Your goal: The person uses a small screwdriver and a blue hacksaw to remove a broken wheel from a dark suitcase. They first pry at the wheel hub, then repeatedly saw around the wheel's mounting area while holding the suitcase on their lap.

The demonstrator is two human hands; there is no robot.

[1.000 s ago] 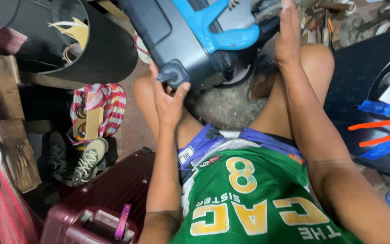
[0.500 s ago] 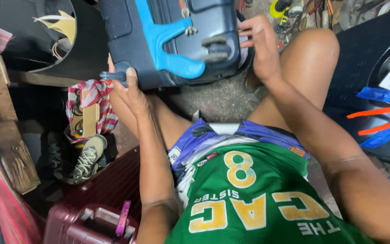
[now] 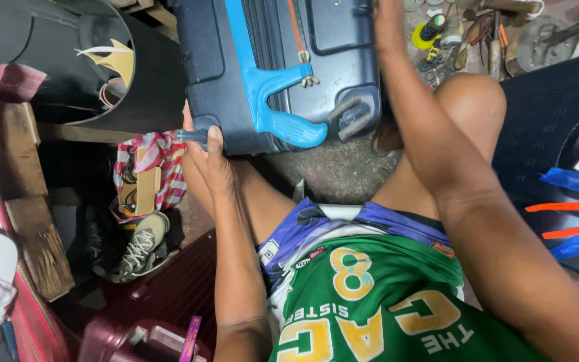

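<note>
A dark blue hard-shell suitcase (image 3: 330,40) with a bright blue corner trim (image 3: 269,100) stands on the concrete floor between my knees. My left hand (image 3: 206,157) grips its lower left corner, the thumb lying over a small dark foot piece. My right hand (image 3: 387,27) presses against the suitcase's right side near the top of the view; its fingers are partly cut off by the frame edge. A bent metal wheel bracket (image 3: 351,115) sticks out at the case's lower right corner.
A large black cylinder (image 3: 68,60) stands at the left. A striped bag (image 3: 159,167) and a worn sneaker (image 3: 139,245) lie below it, with a maroon suitcase (image 3: 162,302) nearer me. Loose hand tools (image 3: 464,33) are scattered at the top right beside a black case (image 3: 551,121).
The suitcase has turned and come closer between my knees. My left hand slid along to its lower left corner, and my right hand moved up along its right side.
</note>
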